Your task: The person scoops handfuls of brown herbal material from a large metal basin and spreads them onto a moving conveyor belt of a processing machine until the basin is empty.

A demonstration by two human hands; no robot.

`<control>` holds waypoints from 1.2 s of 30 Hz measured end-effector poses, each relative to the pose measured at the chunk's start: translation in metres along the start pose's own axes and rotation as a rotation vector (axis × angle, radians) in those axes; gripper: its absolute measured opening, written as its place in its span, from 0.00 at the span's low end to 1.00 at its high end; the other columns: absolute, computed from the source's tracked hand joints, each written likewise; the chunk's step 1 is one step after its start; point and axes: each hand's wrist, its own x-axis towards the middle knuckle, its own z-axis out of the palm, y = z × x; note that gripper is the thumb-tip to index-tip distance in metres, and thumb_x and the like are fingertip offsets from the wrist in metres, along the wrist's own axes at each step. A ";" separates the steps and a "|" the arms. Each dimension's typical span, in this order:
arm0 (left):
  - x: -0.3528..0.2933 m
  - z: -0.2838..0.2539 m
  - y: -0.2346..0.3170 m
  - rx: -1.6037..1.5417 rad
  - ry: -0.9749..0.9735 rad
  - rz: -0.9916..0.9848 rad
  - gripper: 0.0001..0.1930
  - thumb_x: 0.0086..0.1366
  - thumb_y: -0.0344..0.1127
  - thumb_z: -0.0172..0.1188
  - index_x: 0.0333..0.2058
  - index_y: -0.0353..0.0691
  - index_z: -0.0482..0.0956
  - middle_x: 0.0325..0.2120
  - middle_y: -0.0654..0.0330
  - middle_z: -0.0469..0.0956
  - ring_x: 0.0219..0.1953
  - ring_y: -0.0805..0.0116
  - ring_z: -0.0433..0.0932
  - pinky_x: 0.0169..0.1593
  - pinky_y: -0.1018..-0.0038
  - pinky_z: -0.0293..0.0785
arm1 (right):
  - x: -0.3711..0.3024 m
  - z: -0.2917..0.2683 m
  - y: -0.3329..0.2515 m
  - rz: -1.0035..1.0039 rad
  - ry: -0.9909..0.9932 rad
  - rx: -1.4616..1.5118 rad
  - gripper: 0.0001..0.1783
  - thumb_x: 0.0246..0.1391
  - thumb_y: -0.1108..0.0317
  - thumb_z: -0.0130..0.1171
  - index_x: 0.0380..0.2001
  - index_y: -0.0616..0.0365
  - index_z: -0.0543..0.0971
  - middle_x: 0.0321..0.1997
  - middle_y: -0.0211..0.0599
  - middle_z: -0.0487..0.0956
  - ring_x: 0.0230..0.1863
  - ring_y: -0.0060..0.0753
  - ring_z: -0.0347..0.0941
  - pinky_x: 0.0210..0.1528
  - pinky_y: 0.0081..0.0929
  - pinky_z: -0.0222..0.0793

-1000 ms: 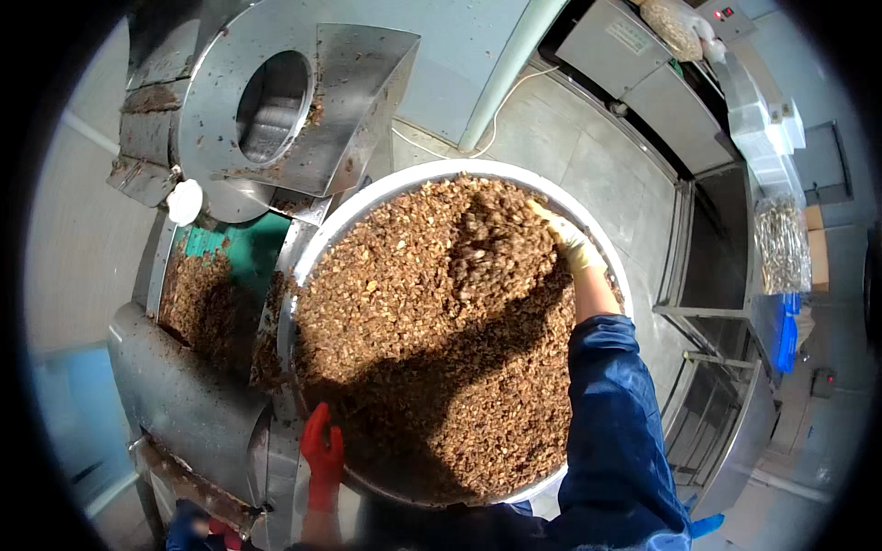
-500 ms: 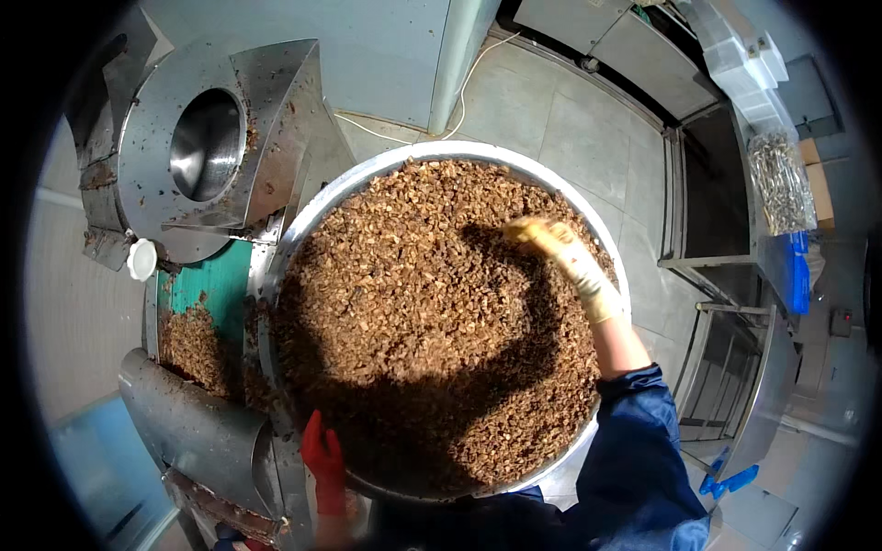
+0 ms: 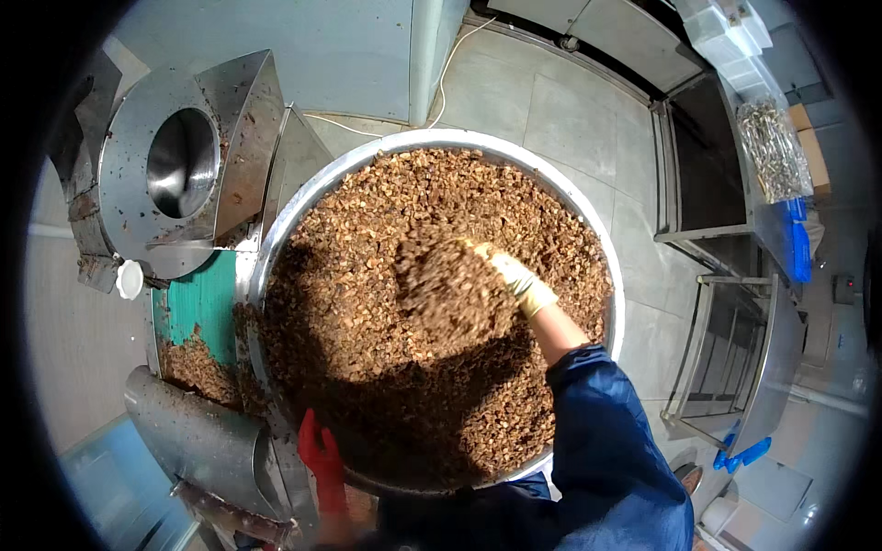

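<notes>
A wide round metal basin (image 3: pixel 617 275) is heaped with brown chopped, crumbly pieces (image 3: pixel 358 239). My right hand (image 3: pixel 503 268), in a yellowish glove, is in among the pieces right of the middle. Loose pieces beside its palm are blurred by motion, and most of its fingers are hidden by them or smeared. My left hand (image 3: pixel 319 452), in a red glove, is at the basin's near-left rim with its fingers stretched out and apart. Nothing shows in its grasp. Shadow covers the near part of the heap.
Left of the basin stands a metal machine with a round opening (image 3: pixel 184 163). A green belt (image 3: pixel 204 298) below it carries more brown pieces. A white knob (image 3: pixel 130 279) sits beside it. At right are a metal-framed table (image 3: pixel 772 358) and a clear bag (image 3: pixel 774 151) of small items.
My right hand has moved left and toward me through the heap, stirring up pieces. My left hand stays by the rim. The whole view has shifted slightly.
</notes>
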 end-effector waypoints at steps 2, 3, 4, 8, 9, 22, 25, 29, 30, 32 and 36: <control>0.004 0.009 -0.016 -0.003 -0.058 0.008 0.21 0.59 0.22 0.53 0.53 0.32 0.72 0.48 0.48 0.76 0.46 0.55 0.76 0.49 0.68 0.72 | 0.006 0.041 0.039 -0.011 -0.159 0.223 0.43 0.57 0.35 0.43 0.64 0.58 0.60 0.69 0.43 0.58 0.71 0.42 0.49 0.71 0.35 0.45; 0.002 0.009 -0.022 0.010 -0.082 0.001 0.21 0.59 0.23 0.53 0.53 0.32 0.72 0.49 0.48 0.75 0.46 0.56 0.76 0.49 0.69 0.72 | 0.006 0.064 0.046 -0.085 -0.242 0.247 0.43 0.57 0.34 0.42 0.63 0.57 0.61 0.69 0.43 0.58 0.71 0.43 0.49 0.71 0.37 0.46; 0.001 0.007 -0.018 0.031 -0.068 0.026 0.21 0.59 0.23 0.53 0.53 0.32 0.72 0.49 0.48 0.75 0.47 0.56 0.76 0.49 0.68 0.72 | 0.006 0.088 0.052 -0.160 -0.331 0.279 0.44 0.56 0.32 0.42 0.63 0.57 0.62 0.69 0.42 0.58 0.71 0.45 0.49 0.70 0.39 0.46; 0.008 0.003 0.010 0.046 -0.083 -0.029 0.20 0.60 0.23 0.53 0.53 0.31 0.72 0.48 0.47 0.75 0.49 0.55 0.76 0.51 0.68 0.71 | -0.057 0.077 -0.014 -0.296 -0.284 0.015 0.40 0.55 0.32 0.43 0.60 0.51 0.67 0.69 0.42 0.58 0.70 0.48 0.50 0.69 0.49 0.47; 0.010 0.006 0.017 0.027 -0.109 -0.073 0.20 0.60 0.23 0.53 0.53 0.31 0.72 0.48 0.47 0.76 0.49 0.55 0.76 0.52 0.67 0.71 | -0.058 0.044 0.004 -0.355 -0.148 0.058 0.40 0.52 0.31 0.48 0.58 0.49 0.70 0.69 0.39 0.58 0.70 0.47 0.50 0.68 0.50 0.49; 0.002 0.009 -0.013 0.107 -0.071 0.046 0.20 0.60 0.25 0.54 0.53 0.32 0.72 0.49 0.48 0.75 0.51 0.53 0.75 0.53 0.66 0.70 | -0.115 -0.111 0.065 -0.435 0.515 0.355 0.28 0.62 0.50 0.47 0.55 0.60 0.72 0.61 0.43 0.69 0.64 0.35 0.62 0.67 0.32 0.54; 0.001 0.007 -0.012 0.078 -0.056 0.028 0.20 0.61 0.25 0.54 0.53 0.32 0.72 0.50 0.48 0.75 0.51 0.54 0.74 0.53 0.66 0.70 | -0.109 -0.077 0.065 -0.193 0.696 0.025 0.32 0.62 0.44 0.41 0.60 0.55 0.67 0.68 0.36 0.61 0.67 0.35 0.57 0.70 0.35 0.47; 0.001 0.010 -0.002 0.034 -0.059 0.025 0.20 0.61 0.25 0.53 0.54 0.33 0.72 0.50 0.48 0.75 0.51 0.54 0.74 0.53 0.67 0.70 | -0.100 0.020 0.039 -0.010 0.435 0.307 0.33 0.58 0.43 0.50 0.59 0.53 0.69 0.64 0.41 0.66 0.65 0.38 0.58 0.67 0.35 0.51; 0.004 0.008 0.002 0.046 -0.069 0.031 0.20 0.61 0.25 0.53 0.54 0.33 0.72 0.50 0.48 0.75 0.51 0.55 0.74 0.53 0.67 0.70 | -0.080 0.049 0.067 0.052 0.411 0.335 0.32 0.58 0.45 0.52 0.58 0.54 0.70 0.63 0.40 0.68 0.65 0.36 0.60 0.66 0.34 0.52; 0.004 0.010 0.003 0.027 -0.060 0.048 0.20 0.61 0.24 0.53 0.54 0.32 0.72 0.50 0.48 0.74 0.51 0.55 0.74 0.53 0.67 0.70 | -0.047 0.100 0.088 -0.095 0.256 0.419 0.30 0.57 0.48 0.55 0.57 0.56 0.71 0.61 0.38 0.70 0.64 0.34 0.61 0.66 0.33 0.52; 0.008 0.008 0.002 0.057 -0.078 0.094 0.20 0.62 0.24 0.53 0.53 0.32 0.72 0.50 0.48 0.75 0.52 0.55 0.74 0.53 0.68 0.69 | -0.060 0.112 0.029 -0.372 -0.219 0.328 0.29 0.57 0.46 0.54 0.56 0.53 0.73 0.64 0.38 0.67 0.66 0.37 0.59 0.68 0.38 0.51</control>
